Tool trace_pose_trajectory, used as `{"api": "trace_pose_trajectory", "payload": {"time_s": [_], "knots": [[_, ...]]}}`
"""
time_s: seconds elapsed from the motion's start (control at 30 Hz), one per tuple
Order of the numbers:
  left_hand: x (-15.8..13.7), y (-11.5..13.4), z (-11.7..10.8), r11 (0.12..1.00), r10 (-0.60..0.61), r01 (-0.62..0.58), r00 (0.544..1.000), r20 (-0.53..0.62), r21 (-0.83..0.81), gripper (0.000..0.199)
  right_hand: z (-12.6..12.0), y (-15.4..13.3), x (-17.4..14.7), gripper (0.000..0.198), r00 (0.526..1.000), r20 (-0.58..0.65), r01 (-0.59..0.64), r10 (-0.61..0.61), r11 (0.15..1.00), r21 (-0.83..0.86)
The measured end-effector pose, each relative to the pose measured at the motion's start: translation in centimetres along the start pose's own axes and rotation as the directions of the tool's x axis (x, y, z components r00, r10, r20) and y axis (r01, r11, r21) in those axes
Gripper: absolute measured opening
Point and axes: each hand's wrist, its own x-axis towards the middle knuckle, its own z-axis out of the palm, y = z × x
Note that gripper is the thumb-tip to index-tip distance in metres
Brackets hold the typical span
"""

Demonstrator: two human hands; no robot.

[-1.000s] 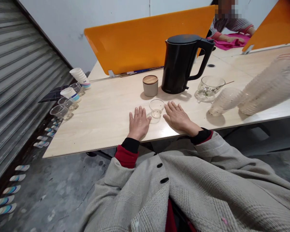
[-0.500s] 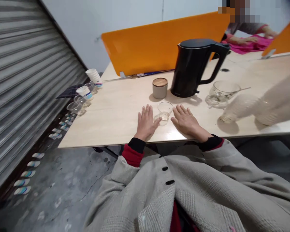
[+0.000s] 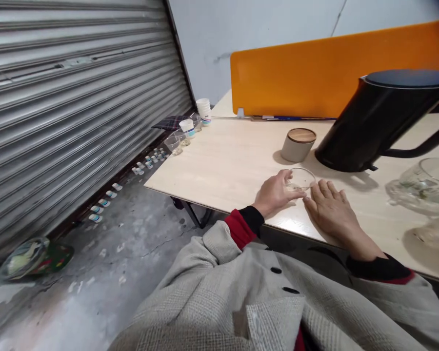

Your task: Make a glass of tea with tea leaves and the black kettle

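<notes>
My left hand (image 3: 276, 194) curls around the left side of a clear cup (image 3: 303, 179) on the table, its thumb and fingers against the wall. Lying flat on the tabletop just right of the cup is my right hand (image 3: 331, 212), fingers stretched out and holding nothing; its fingertips are close to the cup's rim, and I cannot tell whether they touch it. Behind the cup stands a grey canister (image 3: 295, 151) with a wooden lid. A black electric kettle (image 3: 366, 122) is to the right of the canister.
A glass vessel (image 3: 429, 183) stands at the right. Clear cups (image 3: 173, 144), a paper cup (image 3: 187, 127) and stacked paper cups (image 3: 204, 111) line the table's left edge. An orange partition (image 3: 296, 80) runs along the back. Several paper cups (image 3: 104, 203) are on the floor by the metal shutter (image 3: 76, 107).
The view has swung left. My left hand has gone from flat and spread beside the cup to curled around it. My right hand stays flat on the table.
</notes>
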Motion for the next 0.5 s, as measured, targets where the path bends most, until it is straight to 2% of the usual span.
{"api": "trace_pose_trajectory", "payload": {"time_s": [0.1,0.17,0.23,0.3,0.33,0.37,0.4,0.43,0.47,0.5], "knots": [[-0.1,-0.1,-1.1,0.999,-0.027,0.029,0.997,-0.075,0.020,0.038,0.1,0.1,0.0,0.072,1.000,-0.012,-0.014,0.014,1.000,-0.001],[-0.2,-0.7,-3.0,0.997,-0.054,0.061,0.988,-0.146,0.039,0.038,0.0,0.0,0.0,0.072,1.000,0.001,-0.024,0.024,1.000,0.002],[-0.8,-1.8,-6.3,0.993,-0.086,0.102,0.969,-0.230,0.058,0.040,-0.4,-0.1,0.0,0.072,0.999,0.029,-0.031,0.031,0.999,0.005],[-2.1,-3.5,-10.9,0.985,-0.124,0.156,0.938,-0.325,0.075,0.048,-1.0,-0.4,0.0,0.076,0.996,0.074,-0.041,0.041,0.999,0.006],[-3.0,-4.6,-13.7,0.976,-0.155,0.204,0.903,-0.401,0.082,0.052,-1.2,-0.5,0.0,0.078,0.994,0.098,-0.044,0.043,0.999,0.004],[-4.0,-5.7,-16.5,0.956,-0.199,0.282,0.819,-0.538,0.076,0.055,-1.4,-0.6,-0.1,0.080,0.992,0.116,-0.043,0.043,0.999,0.001],[-5.0,-6.7,-19.5,0.930,-0.233,0.362,0.712,-0.662,0.062,0.056,-1.6,-0.6,-0.1,0.081,0.992,0.123,-0.041,0.041,0.999,-0.002],[-5.9,-7.8,-22.4,0.900,-0.251,0.433,0.615,-0.747,0.054,0.056,-1.6,-0.7,-0.1,0.082,0.992,0.123,-0.035,0.036,0.999,-0.006],[-6.7,-8.8,-25.1,0.872,-0.252,0.486,0.536,-0.806,0.051,0.054,-1.6,-0.7,-0.1,0.082,0.993,0.115,-0.029,0.030,1.000,-0.008],[-7.3,-9.7,-27.4,0.851,-0.239,0.522,0.480,-0.844,0.057,0.051,-1.5,-0.6,-0.1,0.082,0.994,0.103,-0.023,0.024,1.000,-0.008]]}}
